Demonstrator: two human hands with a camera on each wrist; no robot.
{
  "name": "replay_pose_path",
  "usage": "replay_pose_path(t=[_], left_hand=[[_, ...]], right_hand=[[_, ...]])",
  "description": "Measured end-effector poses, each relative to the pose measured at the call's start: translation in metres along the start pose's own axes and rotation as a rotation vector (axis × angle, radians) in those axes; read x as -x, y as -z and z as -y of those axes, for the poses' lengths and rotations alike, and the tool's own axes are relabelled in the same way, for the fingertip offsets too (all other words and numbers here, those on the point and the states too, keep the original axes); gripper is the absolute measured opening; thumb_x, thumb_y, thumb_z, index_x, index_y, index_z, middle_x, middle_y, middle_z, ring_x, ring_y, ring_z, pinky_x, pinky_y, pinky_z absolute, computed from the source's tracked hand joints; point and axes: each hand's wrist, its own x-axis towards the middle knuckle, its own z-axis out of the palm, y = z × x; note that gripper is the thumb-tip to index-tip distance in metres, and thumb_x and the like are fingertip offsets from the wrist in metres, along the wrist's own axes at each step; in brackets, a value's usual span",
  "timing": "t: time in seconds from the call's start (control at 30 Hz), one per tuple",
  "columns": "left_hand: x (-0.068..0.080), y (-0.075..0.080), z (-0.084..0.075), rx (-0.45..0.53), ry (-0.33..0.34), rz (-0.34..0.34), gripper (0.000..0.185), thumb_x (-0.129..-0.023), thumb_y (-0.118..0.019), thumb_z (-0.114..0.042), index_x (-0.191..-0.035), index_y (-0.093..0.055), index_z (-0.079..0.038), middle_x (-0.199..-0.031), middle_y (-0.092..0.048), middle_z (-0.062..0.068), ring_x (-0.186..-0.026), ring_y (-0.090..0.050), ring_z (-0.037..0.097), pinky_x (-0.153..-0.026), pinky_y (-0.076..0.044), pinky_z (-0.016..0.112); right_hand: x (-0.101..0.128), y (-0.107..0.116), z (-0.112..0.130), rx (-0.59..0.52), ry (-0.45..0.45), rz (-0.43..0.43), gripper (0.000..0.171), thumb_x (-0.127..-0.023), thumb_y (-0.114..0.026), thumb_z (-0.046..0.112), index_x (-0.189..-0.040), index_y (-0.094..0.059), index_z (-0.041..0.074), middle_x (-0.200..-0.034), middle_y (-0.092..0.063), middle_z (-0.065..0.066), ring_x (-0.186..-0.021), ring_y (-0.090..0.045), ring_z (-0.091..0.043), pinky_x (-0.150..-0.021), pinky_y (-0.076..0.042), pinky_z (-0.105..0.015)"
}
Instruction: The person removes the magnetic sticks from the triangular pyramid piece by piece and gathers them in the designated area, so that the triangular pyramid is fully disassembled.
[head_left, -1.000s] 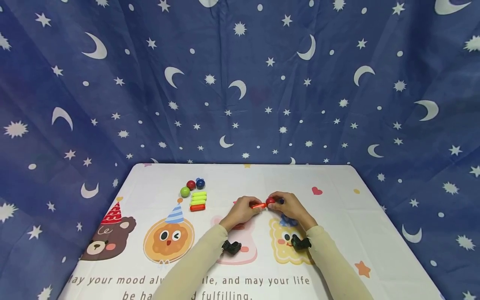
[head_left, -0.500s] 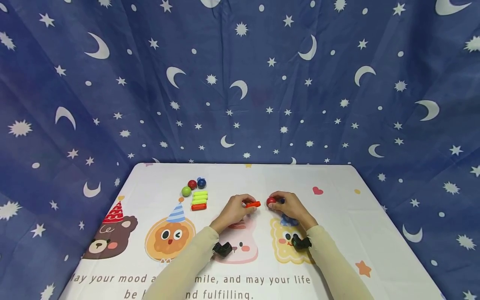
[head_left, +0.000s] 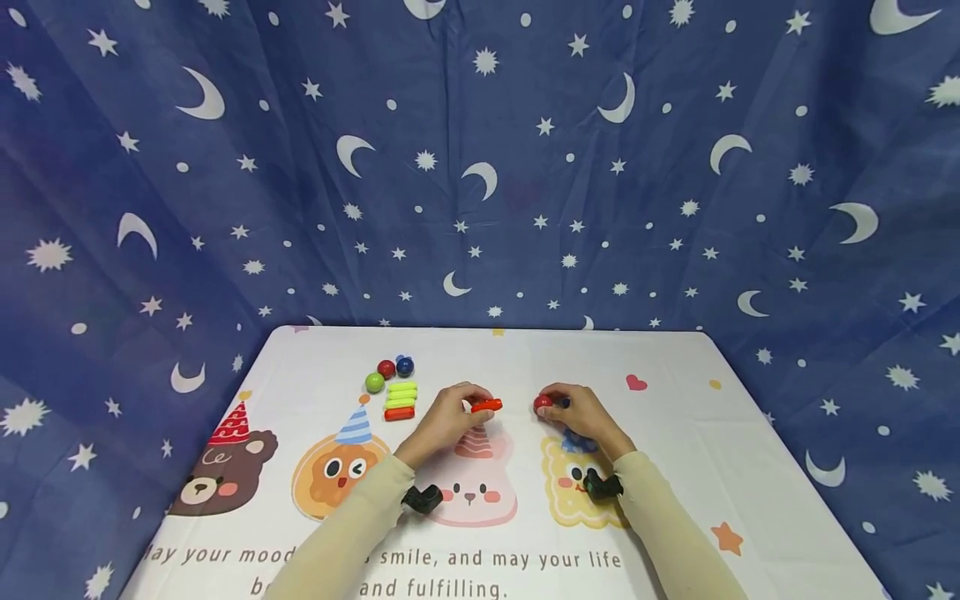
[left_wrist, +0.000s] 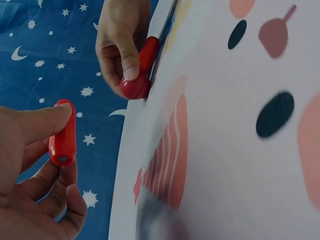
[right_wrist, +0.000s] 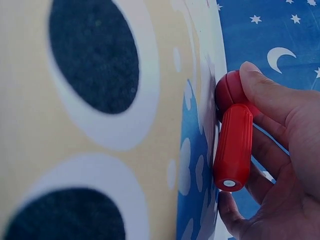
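My left hand (head_left: 447,417) pinches a red magnetic stick (left_wrist: 63,137) between thumb and fingers, raised above the table in the left wrist view. A small metal disc shows at the stick's near end. To the right, my right hand (head_left: 587,414) grips a red ball (right_wrist: 229,92), thumb on top, down close to the tabletop. Against that ball sits a second red magnetic stick (right_wrist: 233,147), lying along the table surface. A dark blue bit (head_left: 564,402) shows beside the right fingers in the head view, mostly hidden. A gap separates the two hands.
At the table's back left stand a green ball (head_left: 375,382), a red ball (head_left: 386,369) and a dark blue ball (head_left: 405,367). Yellow-green sticks (head_left: 401,395) and a red stick (head_left: 399,413) lie beside them. A starry blue curtain (head_left: 480,167) hangs behind the printed tablecloth (head_left: 637,350).
My left hand has drawn leftward with its red stick, from right beside the red ball to well apart from it. My right hand has stayed in place on the ball.
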Motion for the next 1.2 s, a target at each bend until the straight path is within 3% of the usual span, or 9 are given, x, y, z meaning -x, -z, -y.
replay_pose_path(t=[0.23,0.43,0.6,0.97,1.2], left_hand=[[0.007,0.015,0.005,-0.017,0.001,-0.031,0.023,-0.081,-0.081,-0.019,-0.102,-0.073,-0.022,-0.096,-0.068,-0.007,-0.085,-0.055,0.014,-0.071,-0.044,0.025],[0.014,0.024,0.013,-0.012,0.05,-0.034,0.024,-0.081,-0.081,-0.019,-0.103,-0.073,-0.022,-0.095,-0.067,-0.007,-0.085,-0.055,0.014,-0.068,-0.044,0.024],[0.019,0.031,0.017,0.014,0.043,-0.054,0.02,-0.081,-0.081,-0.018,-0.1,-0.073,-0.022,-0.091,-0.066,-0.006,-0.081,-0.054,0.016,-0.069,-0.041,0.025],[0.032,0.041,0.024,-0.044,0.102,-0.112,0.023,-0.078,-0.083,-0.019,-0.099,-0.073,-0.023,-0.091,-0.067,-0.008,-0.08,-0.052,0.015,-0.07,-0.04,0.027],[0.038,0.05,0.03,-0.051,0.098,-0.116,0.022,-0.078,-0.084,-0.019,-0.096,-0.072,-0.023,-0.087,-0.066,-0.007,-0.08,-0.052,0.019,-0.069,-0.04,0.026]], right_hand=[[0.0,0.0,-0.002,0.01,0.034,-0.011,0.029,-0.086,-0.076,0.032,-0.111,-0.071,0.018,-0.105,-0.072,-0.002,-0.097,-0.061,-0.019,-0.093,-0.049,-0.044],[0.0,-0.001,-0.004,0.004,0.022,-0.014,0.031,-0.085,-0.077,0.032,-0.112,-0.07,0.018,-0.105,-0.072,-0.002,-0.099,-0.061,-0.02,-0.096,-0.048,-0.045],[0.002,-0.002,-0.005,-0.005,0.014,-0.016,0.033,-0.084,-0.077,0.032,-0.113,-0.07,0.017,-0.106,-0.071,-0.002,-0.101,-0.061,-0.02,-0.098,-0.048,-0.047],[0.001,0.0,-0.005,-0.007,0.014,-0.015,0.033,-0.084,-0.077,0.035,-0.112,-0.07,0.02,-0.107,-0.071,-0.001,-0.101,-0.061,-0.019,-0.097,-0.048,-0.046],[0.0,0.0,-0.006,-0.011,0.038,-0.02,0.032,-0.085,-0.077,0.034,-0.113,-0.07,0.02,-0.107,-0.071,-0.001,-0.101,-0.061,-0.019,-0.097,-0.048,-0.046]])
